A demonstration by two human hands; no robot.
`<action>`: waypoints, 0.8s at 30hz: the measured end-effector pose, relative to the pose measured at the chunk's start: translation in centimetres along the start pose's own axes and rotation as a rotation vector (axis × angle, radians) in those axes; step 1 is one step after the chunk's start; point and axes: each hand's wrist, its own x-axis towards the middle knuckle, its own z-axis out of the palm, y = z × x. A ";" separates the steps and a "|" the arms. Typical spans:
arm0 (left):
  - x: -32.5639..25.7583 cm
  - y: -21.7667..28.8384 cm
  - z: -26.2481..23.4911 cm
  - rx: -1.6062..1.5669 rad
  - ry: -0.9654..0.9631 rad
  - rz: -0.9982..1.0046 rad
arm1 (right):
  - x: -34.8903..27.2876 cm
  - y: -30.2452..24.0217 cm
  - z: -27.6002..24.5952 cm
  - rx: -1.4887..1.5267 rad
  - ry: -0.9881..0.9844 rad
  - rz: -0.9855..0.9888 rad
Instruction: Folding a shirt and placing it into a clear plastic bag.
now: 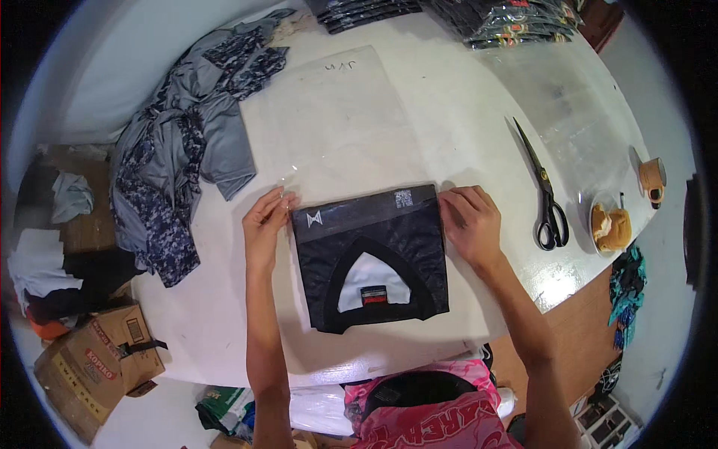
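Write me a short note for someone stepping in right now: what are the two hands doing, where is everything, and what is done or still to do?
Left hand: fingertips pinch the clear plastic bag at the folded black shirt's top left corner.
Right hand: lies flat on the white table, against the shirt's top right corner.
The shirt lies folded, collar toward the person; the bag stretches away beyond it.
Scissors lie to the right, loose grey patterned shirts to the left, bagged shirts at the far edge.
Done: the shirt is folded. Left: whether it is partly in the bag is unclear; the bag's flap is not yet closed.
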 end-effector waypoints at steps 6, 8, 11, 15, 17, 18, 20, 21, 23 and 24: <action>0.4 0.6 0.5 -0.011 -0.036 -0.031 | -1.2 0.0 -0.6 -0.054 -0.020 0.012; 0.2 1.2 0.7 0.034 -0.007 -0.059 | -0.7 0.1 -0.6 -0.061 -0.026 0.020; 0.1 0.7 0.5 -0.001 -0.015 -0.055 | -1.1 0.0 -0.7 -0.054 -0.041 0.012; 0.1 0.3 0.2 0.019 -0.035 -0.041 | -2.4 -0.3 -1.3 -0.042 -0.066 0.035; 0.0 0.4 0.1 0.057 -0.043 -0.066 | -2.9 -0.5 -1.5 -0.037 -0.053 0.031; 0.0 0.2 -0.1 0.057 -0.045 -0.060 | -3.0 -0.5 -1.6 -0.029 -0.042 0.029; 0.2 -0.2 -0.2 0.038 -0.066 -0.049 | -2.8 -0.6 -1.6 -0.038 -0.035 0.034; 0.3 -0.1 -0.1 0.036 -0.071 -0.046 | -2.7 -0.6 -1.6 -0.046 -0.034 0.041; 0.4 0.1 0.4 0.071 -0.072 -0.022 | -2.3 -0.5 -1.6 -0.065 -0.034 0.060; 0.5 0.3 0.7 0.068 -0.078 -0.022 | -2.2 -0.5 -1.6 -0.080 -0.037 0.077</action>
